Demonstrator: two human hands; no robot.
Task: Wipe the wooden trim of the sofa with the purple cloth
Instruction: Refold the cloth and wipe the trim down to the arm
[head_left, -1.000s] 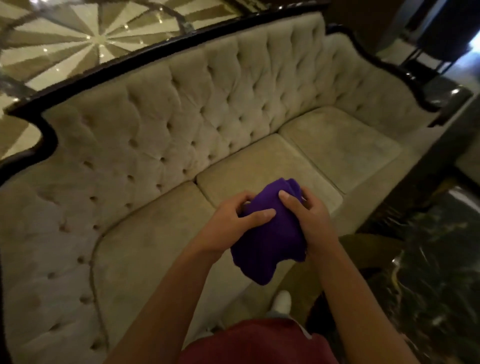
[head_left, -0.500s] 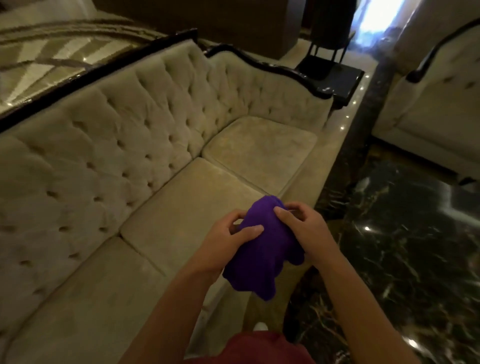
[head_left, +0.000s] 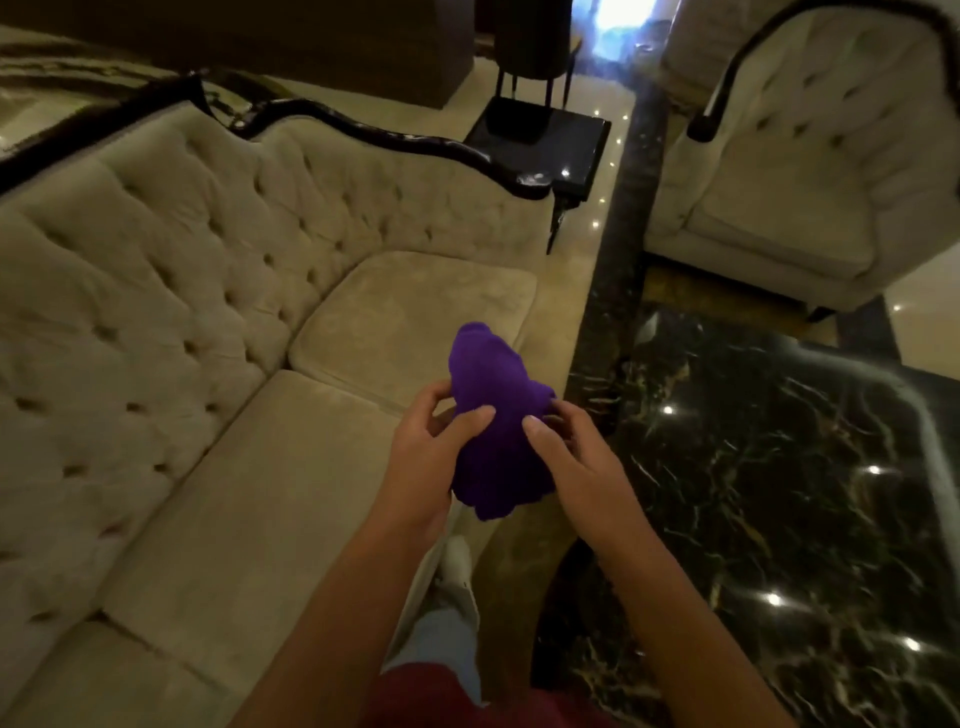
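A bunched purple cloth (head_left: 493, 426) hangs in the air in front of me, over the front edge of a beige tufted sofa (head_left: 218, 322). My left hand (head_left: 426, 457) grips its left side with the thumb pressed on the fabric. My right hand (head_left: 571, 457) holds its right side. The sofa's dark wooden trim (head_left: 395, 137) runs along the top of the backrest and curls down over the far armrest, well beyond both hands.
A black side table (head_left: 550, 145) with a stand on it sits past the sofa's far arm. A beige armchair (head_left: 800, 171) with dark trim stands at upper right. Glossy black marble floor (head_left: 779, 493) lies to my right.
My view has swung right along the sofa, bringing its far armrest, the side table and the armchair into sight. Both hands keep hold of the cloth, whose top now sticks up higher.
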